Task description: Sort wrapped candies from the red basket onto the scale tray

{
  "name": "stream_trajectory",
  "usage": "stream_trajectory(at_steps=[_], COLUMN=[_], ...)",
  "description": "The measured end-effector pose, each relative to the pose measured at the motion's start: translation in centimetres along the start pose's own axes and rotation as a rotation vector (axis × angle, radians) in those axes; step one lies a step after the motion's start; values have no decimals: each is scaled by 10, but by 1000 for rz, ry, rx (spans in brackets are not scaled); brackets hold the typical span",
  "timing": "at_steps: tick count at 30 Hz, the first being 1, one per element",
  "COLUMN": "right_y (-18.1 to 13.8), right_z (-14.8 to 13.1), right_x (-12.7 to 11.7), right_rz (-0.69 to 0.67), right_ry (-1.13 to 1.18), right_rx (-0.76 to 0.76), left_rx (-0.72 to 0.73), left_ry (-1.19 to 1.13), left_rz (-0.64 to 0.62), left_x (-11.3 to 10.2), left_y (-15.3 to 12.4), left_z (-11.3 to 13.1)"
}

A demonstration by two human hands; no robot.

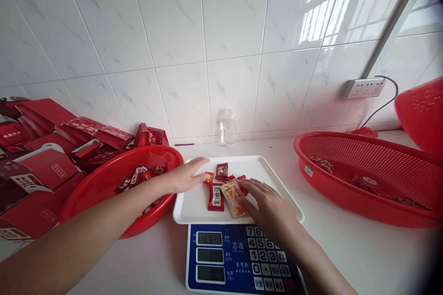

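Nothing was gripped by the left hand (189,175): its fingers were held extended and close together, pointed right over the left part of the white tray (190,207), with the thumb parted on the near side and brought close to a small red packet (209,177). Whether anything was pinched by the right hand (270,203) could not be told; its fingers were loosely bent and pointed left over the right part of the tray, and the thumb was laid at the right edge of a cream packet (233,198).

The left forearm was stretched from the near left corner across the left red basket (138,228), while the right forearm was angled from the near right over the keypad side of the blue scale (238,269). Between the hands, the packets were grouped mid-tray: a red packet with a white label (216,197) was set just left of the cream one, and a dark red packet (222,170) was placed farther back. More wrapped pieces were held in the left basket and in the right red basket (346,203). A clear bottle (229,130) was stood beyond the tray.
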State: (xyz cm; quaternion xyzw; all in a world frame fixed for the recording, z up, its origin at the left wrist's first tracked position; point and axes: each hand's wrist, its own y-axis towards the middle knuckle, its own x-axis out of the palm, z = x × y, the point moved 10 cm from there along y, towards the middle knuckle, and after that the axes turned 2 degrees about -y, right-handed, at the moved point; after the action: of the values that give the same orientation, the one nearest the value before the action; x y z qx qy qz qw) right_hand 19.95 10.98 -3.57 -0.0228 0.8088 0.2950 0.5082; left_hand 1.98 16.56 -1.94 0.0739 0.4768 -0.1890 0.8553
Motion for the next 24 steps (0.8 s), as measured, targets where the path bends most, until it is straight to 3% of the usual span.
stream_trajectory(at_steps=[3,5,7,11,15,20,24], right_y=[-4,-7,-8,-8,-7,-7,-6], right_z=[-7,-10,-11,-11,-12,-9,-7], right_x=[-6,-11,-14,-15,-14,-10,-10], right_rz=[120,189,228,228,215,195,177], right_ry=[23,43,60,59,44,51,66], right_rx=[-86,-121,-125,-114,-95,-61,-48], left_rx=[-127,-243,-354,-526,-570,-542,-545], left_ry=[40,85,127,191,239,233,216], left_rz=[196,253,201,-44,-153,-250,-212], left_x=[-51,-74,-81,-63,-45,-33,-36], left_y=[-8,-21,-38,-77,-95,-89,-79], left_z=[-45,-82,-118,-167,-181,-181,-185])
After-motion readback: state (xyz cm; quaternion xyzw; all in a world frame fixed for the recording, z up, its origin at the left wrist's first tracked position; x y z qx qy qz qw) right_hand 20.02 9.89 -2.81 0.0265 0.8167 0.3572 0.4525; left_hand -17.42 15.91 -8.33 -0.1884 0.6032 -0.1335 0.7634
